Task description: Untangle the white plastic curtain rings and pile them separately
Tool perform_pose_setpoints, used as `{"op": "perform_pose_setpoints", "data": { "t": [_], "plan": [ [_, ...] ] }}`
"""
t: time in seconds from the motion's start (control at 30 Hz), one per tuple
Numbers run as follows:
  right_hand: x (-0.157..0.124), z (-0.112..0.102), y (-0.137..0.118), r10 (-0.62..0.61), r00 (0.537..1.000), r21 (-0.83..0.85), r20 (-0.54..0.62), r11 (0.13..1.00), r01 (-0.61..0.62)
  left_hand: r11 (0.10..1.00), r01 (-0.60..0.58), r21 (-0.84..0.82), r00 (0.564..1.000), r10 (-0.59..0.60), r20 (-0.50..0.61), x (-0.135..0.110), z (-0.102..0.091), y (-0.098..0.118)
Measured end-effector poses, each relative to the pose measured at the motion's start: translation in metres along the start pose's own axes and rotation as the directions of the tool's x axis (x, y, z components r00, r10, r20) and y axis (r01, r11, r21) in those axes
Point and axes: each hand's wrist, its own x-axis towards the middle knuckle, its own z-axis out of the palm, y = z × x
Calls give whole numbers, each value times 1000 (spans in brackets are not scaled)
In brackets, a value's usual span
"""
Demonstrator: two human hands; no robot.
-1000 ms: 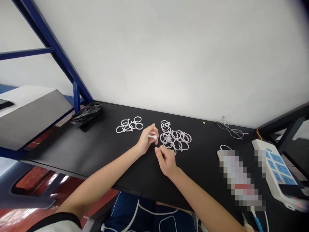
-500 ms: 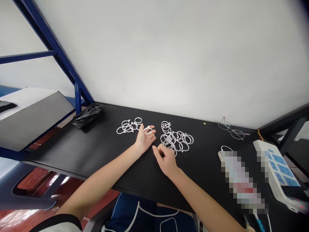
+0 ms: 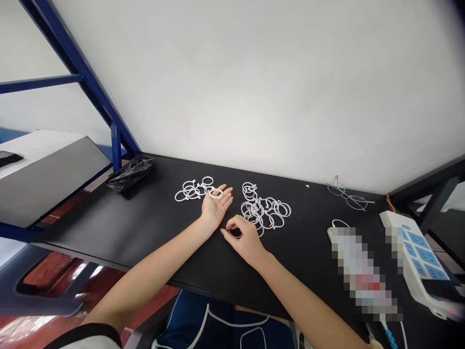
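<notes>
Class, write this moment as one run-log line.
left hand: palm up, with white ring | right hand: curled, contents unclear | ring piles: on black table

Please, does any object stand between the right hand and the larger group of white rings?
Nothing visible does: the right hand is close beside the larger group of white rings. Whether they touch is unclear.

Left hand (image 3: pixel 213 208): palm up, fingers nearly straight | Right hand (image 3: pixel 250 242): fingers loosely curled
</notes>
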Motion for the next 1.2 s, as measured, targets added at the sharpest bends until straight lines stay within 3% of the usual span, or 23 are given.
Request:
{"op": "perform_pose_setpoints", "data": {
  "t": [0.17, 0.47, 0.77, 1.2],
  "plan": [
    [-1, 1, 3, -19, 998, 23, 60, 1000, 18, 1000, -7, -14, 1000, 7, 17, 2, -3, -1],
    [-2, 1, 4, -48, 997, 53, 52, 998, 46, 998, 34, -43, 999, -33, 5, -1, 0, 3],
    [1, 2, 7, -66, 989, 53, -136, 996, 73, 997, 25, 78, 999, -27, 31, 1, 1, -2],
    [-4, 0, 5, 14, 958, 102, -287, 995, 15, 1000, 11, 19, 1000, -11, -3, 4, -1, 6]
  ]
}}
